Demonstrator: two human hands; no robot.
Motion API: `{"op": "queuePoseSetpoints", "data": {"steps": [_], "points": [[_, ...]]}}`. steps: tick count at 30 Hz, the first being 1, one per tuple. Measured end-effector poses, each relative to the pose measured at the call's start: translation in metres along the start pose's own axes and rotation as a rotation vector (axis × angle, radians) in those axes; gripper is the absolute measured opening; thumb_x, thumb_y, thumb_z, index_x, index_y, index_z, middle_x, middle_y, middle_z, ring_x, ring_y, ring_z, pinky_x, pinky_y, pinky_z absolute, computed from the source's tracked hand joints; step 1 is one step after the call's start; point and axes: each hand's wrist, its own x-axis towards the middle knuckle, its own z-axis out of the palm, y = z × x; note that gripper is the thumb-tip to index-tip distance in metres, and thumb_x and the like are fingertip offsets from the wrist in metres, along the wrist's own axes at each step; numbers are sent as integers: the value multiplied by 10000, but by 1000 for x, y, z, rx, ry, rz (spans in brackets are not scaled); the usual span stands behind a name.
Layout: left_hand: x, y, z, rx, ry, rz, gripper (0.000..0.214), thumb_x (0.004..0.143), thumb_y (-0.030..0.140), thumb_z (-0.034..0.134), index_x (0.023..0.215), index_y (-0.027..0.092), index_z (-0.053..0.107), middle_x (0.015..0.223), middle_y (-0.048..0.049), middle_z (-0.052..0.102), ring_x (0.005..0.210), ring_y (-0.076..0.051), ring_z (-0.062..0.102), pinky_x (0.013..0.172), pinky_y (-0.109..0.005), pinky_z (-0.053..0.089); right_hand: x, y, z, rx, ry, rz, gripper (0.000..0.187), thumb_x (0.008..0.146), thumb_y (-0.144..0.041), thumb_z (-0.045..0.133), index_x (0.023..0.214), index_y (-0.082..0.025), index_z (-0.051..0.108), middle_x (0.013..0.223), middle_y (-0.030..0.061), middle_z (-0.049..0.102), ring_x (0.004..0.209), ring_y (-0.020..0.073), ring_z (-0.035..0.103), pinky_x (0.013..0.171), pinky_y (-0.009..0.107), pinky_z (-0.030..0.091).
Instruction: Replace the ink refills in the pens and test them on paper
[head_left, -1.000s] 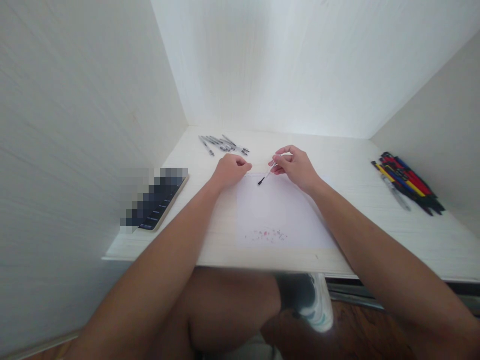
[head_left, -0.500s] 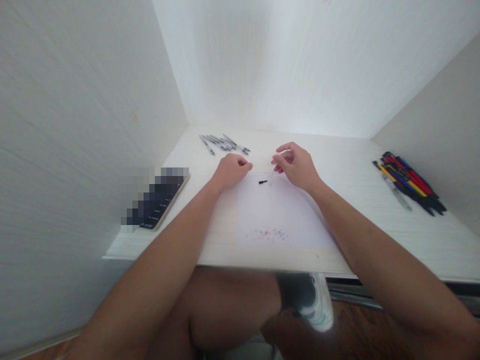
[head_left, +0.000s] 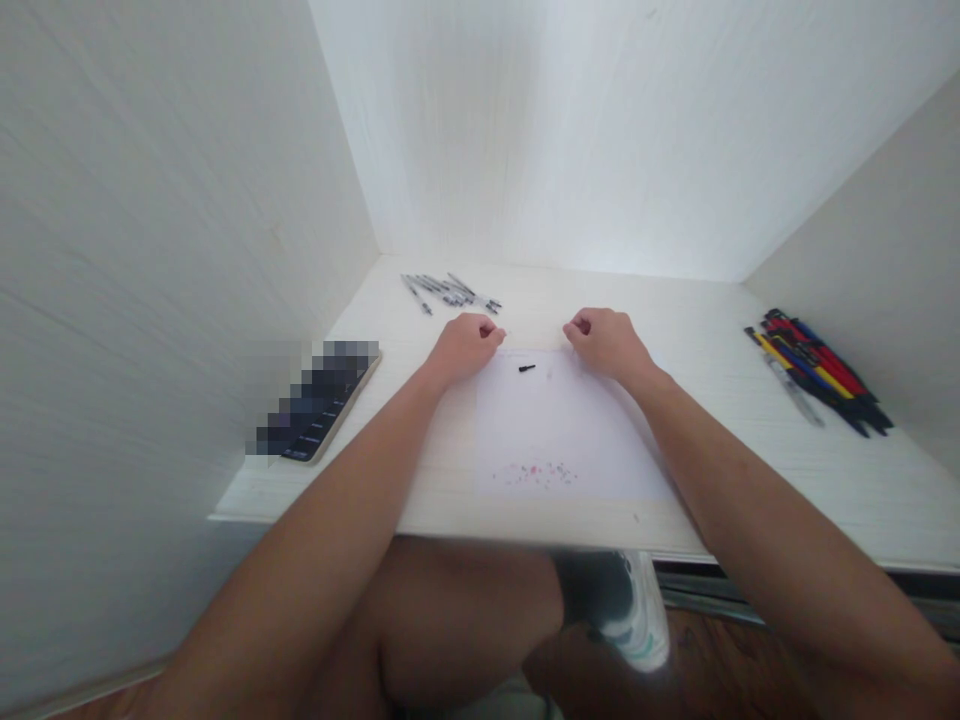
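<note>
My left hand (head_left: 465,345) rests as a closed fist on the desk at the top left corner of a white sheet of paper (head_left: 555,430). At the sheet's top right corner my right hand (head_left: 606,342) is curled shut, knuckles up. What either fist holds is hidden. A small black pen piece (head_left: 526,368) lies loose on the paper between the two hands, touching neither. Small coloured marks (head_left: 536,470) dot the paper's near end.
Several grey pens (head_left: 450,290) lie at the back left of the white desk (head_left: 420,480). A pile of coloured pens (head_left: 814,370) sits at the right by the side wall. A phone (head_left: 322,400) lies at the left. Walls close in on three sides.
The black tip came off the thin clear part in my right hand and stayed on the paper. My right hand then lowered to the desk and closed into a fist. The left hand hardly moved.
</note>
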Motion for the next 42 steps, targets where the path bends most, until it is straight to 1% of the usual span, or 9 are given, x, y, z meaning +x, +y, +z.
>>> {"op": "queuePoseSetpoints", "data": {"steps": [8,12,17,22,25,30,35,38,42], "points": [[2,-3,0,9,-28,52,289,931,217,580,646,170,575,683,-15,598,681,-150,515,686,-301,351,-5,0,-1,-16,-102,-58,209,935,-210,607,924,-147,805,937,135,788,851,266,703,811,380,517],[2,-5,1,-12,-34,92,277,940,240,582,677,162,619,748,-28,651,716,-151,544,694,-300,367,-5,0,0,31,-44,-156,204,926,-259,696,1044,-128,798,1058,159,764,904,274,703,871,414,540],[0,-4,0,-26,-69,135,210,928,265,619,799,153,740,866,-59,736,796,-170,621,737,-308,416,-10,-9,2,263,3,-304,329,901,-276,776,1198,-136,749,1114,134,749,852,225,704,837,384,568],[-2,-3,1,-138,-109,185,147,858,305,720,823,174,777,854,-57,759,779,-173,648,755,-310,471,-15,-19,5,369,-27,-398,130,952,-238,696,1012,-201,805,1025,83,761,825,201,697,835,358,549],[3,-6,3,-176,-93,192,167,768,327,813,852,185,787,857,-55,762,790,-180,663,773,-317,498,-14,-18,6,358,-42,-431,147,967,-236,665,929,-218,805,956,64,761,831,204,690,832,346,531],[9,-12,2,-371,-10,164,378,621,281,906,947,150,768,940,-93,770,844,-203,700,782,-329,550,-11,-12,5,308,-40,-392,124,962,-210,653,939,-198,775,976,74,767,860,209,687,823,333,513],[2,-1,-5,-609,54,120,312,647,201,856,932,129,748,1036,-134,784,907,-213,720,831,-351,590,-9,-13,6,277,-45,-321,72,942,-181,671,926,-184,741,952,78,768,834,206,679,801,332,506],[-1,4,-8,-694,67,109,325,656,229,870,940,125,750,1031,-132,789,897,-205,717,835,-353,602,-9,-14,9,306,-47,-309,55,933,-176,674,903,-183,719,928,68,766,818,200,678,790,332,507],[1,3,-7,-745,69,118,328,709,323,872,950,136,752,1057,-112,777,884,-176,700,770,-301,612,-11,-16,9,356,-59,-283,46,924,-189,681,883,-194,702,901,57,764,801,194,676,770,330,508]]}}
